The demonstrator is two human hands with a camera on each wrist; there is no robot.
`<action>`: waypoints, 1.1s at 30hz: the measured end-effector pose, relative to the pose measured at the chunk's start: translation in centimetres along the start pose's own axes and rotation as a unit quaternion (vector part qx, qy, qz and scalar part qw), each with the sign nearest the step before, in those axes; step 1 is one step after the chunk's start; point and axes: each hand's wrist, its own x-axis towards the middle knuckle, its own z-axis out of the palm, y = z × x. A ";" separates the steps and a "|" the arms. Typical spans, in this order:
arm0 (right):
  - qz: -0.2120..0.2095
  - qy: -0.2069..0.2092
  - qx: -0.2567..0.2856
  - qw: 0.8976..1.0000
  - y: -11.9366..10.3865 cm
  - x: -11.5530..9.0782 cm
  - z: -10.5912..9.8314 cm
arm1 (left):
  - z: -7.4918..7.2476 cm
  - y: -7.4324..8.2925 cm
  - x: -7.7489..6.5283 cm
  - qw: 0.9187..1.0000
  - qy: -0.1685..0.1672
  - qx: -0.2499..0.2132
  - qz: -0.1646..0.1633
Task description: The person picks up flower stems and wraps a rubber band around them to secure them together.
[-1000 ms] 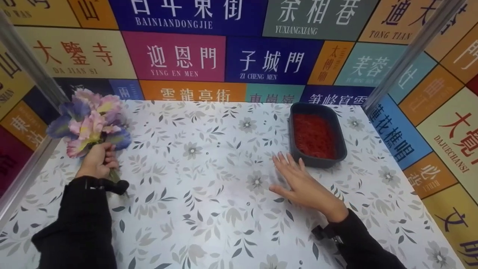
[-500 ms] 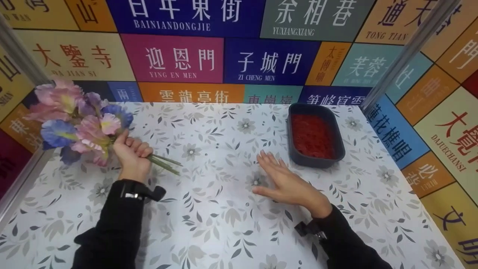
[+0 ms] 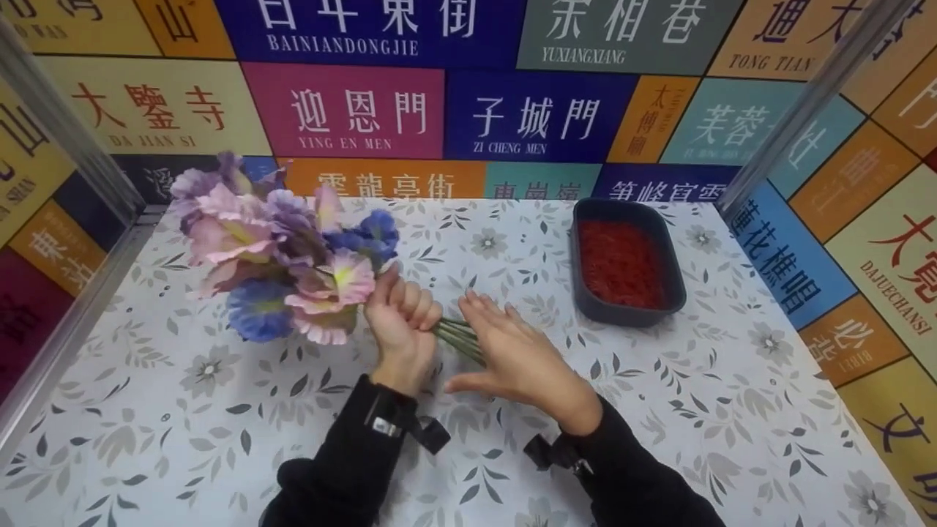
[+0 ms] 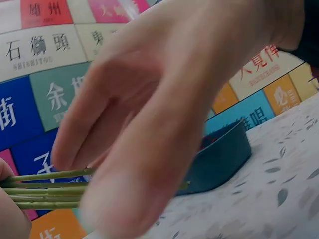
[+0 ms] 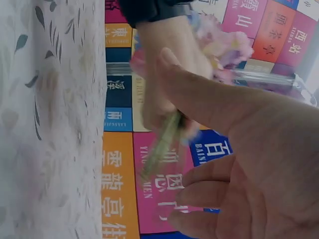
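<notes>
A bunch of artificial flowers [image 3: 285, 256] in pink, purple and blue lies tilted across the left half of the head view, blooms toward the left. My left hand [image 3: 402, 326] grips its green stems [image 3: 457, 338] just below the blooms. The stem ends stick out to the right. Around those ends my right hand [image 3: 516, 359] hovers with fingers straight and thumb spread apart. In the right wrist view the stems [image 5: 164, 144] point into the gap between thumb and fingers of the right hand [image 5: 269, 164]. Whether they touch its palm cannot be told.
A dark grey rectangular tub [image 3: 662, 315] holding red shredded-looking material [image 3: 622, 263] stands at the back right of the table. White cloth with a leaf pattern covers the table [image 3: 219, 439]. Colourful sign panels [image 3: 344, 110] rise behind and at both sides.
My left hand has brought the flowers from the far left toward the middle, turning their stems to the right. The right hand has moved left, away from the tub, to the stem ends.
</notes>
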 end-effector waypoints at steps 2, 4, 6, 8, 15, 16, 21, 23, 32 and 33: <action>0.010 0.029 -0.014 0.999 -0.1 0.1 0.3 | 0.6 -1.1 -1.3 0.999 -0.034 0.006 -0.017; 0.020 0.061 -0.020 0.998 -0.1 0.2 0.6 | 1.1 -1.9 -2.4 0.997 -0.064 0.010 -0.032; 0.026 0.087 -0.018 0.996 0.0 0.2 0.7 | 1.4 -2.3 -3.2 0.995 -0.088 0.010 -0.042; 0.023 0.102 -0.018 0.994 0.0 0.1 0.7 | 1.7 -2.4 -3.7 0.993 -0.101 0.009 -0.052; -0.015 0.106 -0.058 0.993 -0.1 -0.5 0.6 | 2.3 -2.0 -4.1 0.992 -0.092 -0.004 -0.082; -0.020 0.106 -0.062 0.992 -0.2 -0.6 0.6 | 2.3 -1.9 -4.1 0.992 -0.094 -0.007 -0.085; -0.034 0.104 -0.074 0.991 -0.5 -1.1 0.0 | 2.5 -1.1 -4.0 0.988 -0.114 -0.011 -0.101; -0.032 0.107 -0.085 0.990 -0.6 -1.2 -0.1 | 2.6 -0.6 -3.9 0.988 -0.117 -0.008 -0.103; -0.030 0.132 -0.121 0.983 -1.3 -1.3 0.3 | 2.4 0.4 -3.5 0.989 -0.106 -0.026 -0.103; -0.030 0.132 -0.123 0.983 -1.3 -1.3 0.3 | 2.4 0.4 -3.5 0.988 -0.106 -0.029 -0.105</action>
